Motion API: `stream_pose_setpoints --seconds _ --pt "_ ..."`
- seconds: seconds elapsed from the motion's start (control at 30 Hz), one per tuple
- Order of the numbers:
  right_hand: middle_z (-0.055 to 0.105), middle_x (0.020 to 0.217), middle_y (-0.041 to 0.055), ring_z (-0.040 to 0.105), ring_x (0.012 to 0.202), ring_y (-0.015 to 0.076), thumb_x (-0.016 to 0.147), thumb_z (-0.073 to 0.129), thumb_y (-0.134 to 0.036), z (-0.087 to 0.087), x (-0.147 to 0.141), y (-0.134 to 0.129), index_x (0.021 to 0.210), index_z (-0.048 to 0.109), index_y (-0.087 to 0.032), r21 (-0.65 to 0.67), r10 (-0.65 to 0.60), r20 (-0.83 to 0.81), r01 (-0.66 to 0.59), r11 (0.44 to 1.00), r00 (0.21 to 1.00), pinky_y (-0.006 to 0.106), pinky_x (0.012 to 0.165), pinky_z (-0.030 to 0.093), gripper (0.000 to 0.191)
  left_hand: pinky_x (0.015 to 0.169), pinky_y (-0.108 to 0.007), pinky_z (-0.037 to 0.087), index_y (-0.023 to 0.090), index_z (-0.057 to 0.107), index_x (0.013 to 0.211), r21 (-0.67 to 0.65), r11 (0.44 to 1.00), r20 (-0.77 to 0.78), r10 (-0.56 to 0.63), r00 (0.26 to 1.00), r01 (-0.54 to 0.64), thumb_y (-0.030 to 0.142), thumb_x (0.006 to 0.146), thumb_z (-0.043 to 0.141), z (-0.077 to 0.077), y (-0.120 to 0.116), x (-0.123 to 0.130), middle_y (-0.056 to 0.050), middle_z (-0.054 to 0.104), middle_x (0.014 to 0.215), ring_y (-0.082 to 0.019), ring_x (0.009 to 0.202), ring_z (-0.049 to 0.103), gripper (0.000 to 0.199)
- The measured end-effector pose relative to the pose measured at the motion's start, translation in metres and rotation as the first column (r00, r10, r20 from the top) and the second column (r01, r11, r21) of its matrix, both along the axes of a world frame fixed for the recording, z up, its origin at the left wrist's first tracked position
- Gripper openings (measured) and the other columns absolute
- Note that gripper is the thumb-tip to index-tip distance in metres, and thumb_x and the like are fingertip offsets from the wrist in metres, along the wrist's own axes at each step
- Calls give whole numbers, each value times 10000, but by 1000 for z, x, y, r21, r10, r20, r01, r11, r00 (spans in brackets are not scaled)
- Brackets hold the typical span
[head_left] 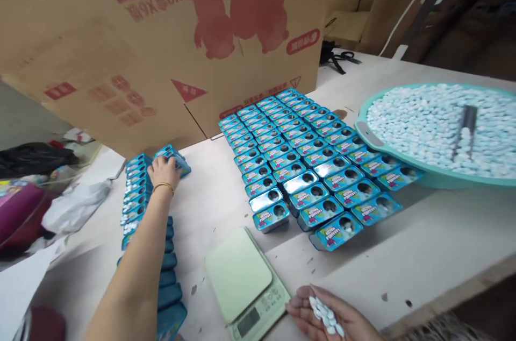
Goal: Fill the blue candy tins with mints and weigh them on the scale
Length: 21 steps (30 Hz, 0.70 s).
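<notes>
At the far end of the left-hand stack, my left hand [164, 172] has its fingers closed over a small blue tin [164, 151]. Part of that tin is hidden under the fingers. My right hand [347, 310] lies palm up near the table's front edge, cupped round several pale blue-white candies [325, 317]. Just left of it sits a light green kitchen scale [242, 274] with nothing on its plate. Rows of blue tins with round holes in their tops [287, 153] stand in the middle, candies visible inside some.
A large cardboard box [161, 61] walls off the back. At right, a turquoise basin [373, 139] brims with candies, a dark scoop-like tool [465, 123] standing in them. More tins [135, 196] line the left, partly behind my forearm. Plastic bags [76, 206] lie far left.
</notes>
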State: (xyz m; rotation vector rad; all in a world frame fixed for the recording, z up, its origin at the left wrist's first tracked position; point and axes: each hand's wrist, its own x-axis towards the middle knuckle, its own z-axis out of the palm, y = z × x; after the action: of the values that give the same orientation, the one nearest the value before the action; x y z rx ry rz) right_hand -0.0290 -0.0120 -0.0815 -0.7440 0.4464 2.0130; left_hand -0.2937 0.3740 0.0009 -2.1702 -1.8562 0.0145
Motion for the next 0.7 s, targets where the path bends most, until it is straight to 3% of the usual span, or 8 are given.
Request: stream_pose_setpoints --seconds 0.1,0.17,0.27,0.4,0.47,0.57,0.63,0.7 --pt "711 963 142 665 998 248 758 710 -273 6 -1 0 865 698 -90 9 -7 60 6 1000 998 303 859 522 212 1033 -506 216 140 582 990 -50 995 -44 -88 995 86 250 798 469 3 -12 3 -163 445 1299 -337 1257 312 249" --pt "707 976 145 666 995 257 779 687 -273 9 0 0 882 688 -82 10 -6 72 5 1000 997 309 842 528 217 1010 -456 272 156 572 944 -103 984 -64 -152 986 145 274 805 459 14 -36 6 -136 482 1251 -304 1191 394 214" --pt "707 962 148 679 960 243 805 654 -261 11 1 0 883 671 -74 12 -1 78 0 1000 997 297 812 537 204 801 -357 406 176 533 866 -168 949 -41 -278 960 267 361 847 402 41 -97 16 -106 537 1080 -238 935 532 227" --pt "707 947 151 689 927 218 818 628 -236 14 4 -2 894 650 -72 30 0 82 -3 1000 997 289 799 540 183 651 -308 405 205 509 783 -264 847 72 -459 885 461 437 875 384 68 -195 43 -46 556 918 -173 747 544 279" --pt "705 955 148 689 929 215 819 622 -233 16 3 -6 910 642 -72 50 1 79 -5 999 997 292 804 540 187 629 -296 402 209 520 769 -337 797 107 -497 861 502 422 883 403 68 -231 59 -35 563 872 -156 704 537 269" --pt "704 971 141 685 944 210 829 607 -230 20 1 -14 935 634 -74 89 7 61 -13 996 998 290 814 539 190 638 -293 410 208 536 785 -403 758 107 -517 849 512 353 880 454 59 -257 76 -37 581 867 -159 721 546 192" --pt "702 989 136 680 960 208 840 593 -225 23 0 -20 953 633 -73 107 8 44 -13 994 999 289 826 537 193 667 -306 426 203 541 816 -374 766 107 -524 845 523 341 867 492 56 -262 80 -47 592 882 -175 760 555 155" --pt "693 1030 139 672 987 209 854 574 -222 26 -1 -26 970 633 -67 118 7 17 -9 993 1000 289 837 534 202 731 -335 444 195 548 899 -259 799 126 -529 839 543 377 849 533 60 -269 82 -73 599 959 -204 848 562 189"
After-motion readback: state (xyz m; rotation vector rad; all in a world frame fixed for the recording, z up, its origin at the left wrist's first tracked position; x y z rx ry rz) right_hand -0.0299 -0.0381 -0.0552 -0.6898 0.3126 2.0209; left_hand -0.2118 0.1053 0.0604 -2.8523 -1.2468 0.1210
